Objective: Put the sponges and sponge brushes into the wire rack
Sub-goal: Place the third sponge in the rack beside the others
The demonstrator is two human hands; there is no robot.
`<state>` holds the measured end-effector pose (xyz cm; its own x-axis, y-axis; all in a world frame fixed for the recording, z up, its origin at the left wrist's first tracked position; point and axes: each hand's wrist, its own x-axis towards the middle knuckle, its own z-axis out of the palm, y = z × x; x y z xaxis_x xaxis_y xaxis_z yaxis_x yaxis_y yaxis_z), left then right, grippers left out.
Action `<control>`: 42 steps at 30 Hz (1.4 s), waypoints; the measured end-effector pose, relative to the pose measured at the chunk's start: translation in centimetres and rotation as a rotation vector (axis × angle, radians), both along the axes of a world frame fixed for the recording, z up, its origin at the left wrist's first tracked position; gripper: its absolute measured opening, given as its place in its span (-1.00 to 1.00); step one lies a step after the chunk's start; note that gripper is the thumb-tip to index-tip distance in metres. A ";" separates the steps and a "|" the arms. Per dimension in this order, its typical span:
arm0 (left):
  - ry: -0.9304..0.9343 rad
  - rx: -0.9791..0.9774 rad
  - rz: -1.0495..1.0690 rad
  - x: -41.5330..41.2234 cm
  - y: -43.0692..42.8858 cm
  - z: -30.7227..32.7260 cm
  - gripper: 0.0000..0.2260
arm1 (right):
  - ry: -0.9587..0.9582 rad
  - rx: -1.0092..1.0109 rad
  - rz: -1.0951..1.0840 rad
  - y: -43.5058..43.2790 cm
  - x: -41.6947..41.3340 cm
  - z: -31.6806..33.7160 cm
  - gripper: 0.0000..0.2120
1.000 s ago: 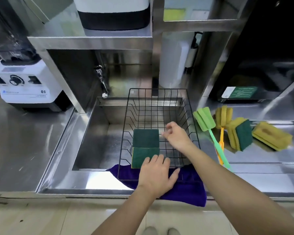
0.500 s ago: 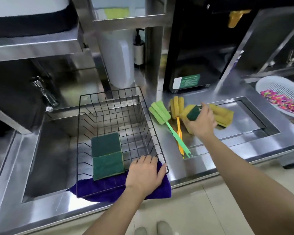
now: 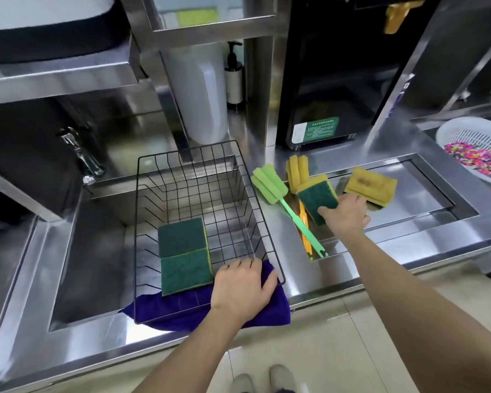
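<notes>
rack (image 3: 199, 199): black wire, sitting in the sink, near edge resting on a purple cloth (image 3: 272, 313). holds two sponges (image 3: 183, 255), green side up, end to end at its 7 o'clock corner; the rest is bare.
left hand (image 3: 243, 286): spread flat, palm down on the rack's near rim at 5 o'clock, over the cloth.
brushes: green brush (image 3: 270, 185) and yellow brush (image 3: 296, 171) lie on the counter at the rack's 3 o'clock, heads far, handles crossing toward the near edge.
right hand (image 3: 345, 215): closed on a third sponge (image 3: 318, 198), tilted up on edge; whether it is lifted clear of the counter is hard to tell.
last sponge (image 3: 370, 188): yellow side up, at 2 o'clock from the right hand, in the shallow tray recess (image 3: 425, 194).
basket (image 3: 465, 137): white, far right, holds bright coloured bits.
risk: the sponge held only by one end could slip out on the way over; it could also catch the rack's right wall and shift the rack on the cloth if the left hand eases off.
</notes>
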<state>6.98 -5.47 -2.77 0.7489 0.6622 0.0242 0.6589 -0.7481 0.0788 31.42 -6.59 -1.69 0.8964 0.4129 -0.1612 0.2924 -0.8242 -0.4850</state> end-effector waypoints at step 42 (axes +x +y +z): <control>-0.269 0.044 0.388 -8.7 3.6 -0.4 -0.62 | 0.596 0.314 0.466 19.8 -16.3 -1.1 -0.76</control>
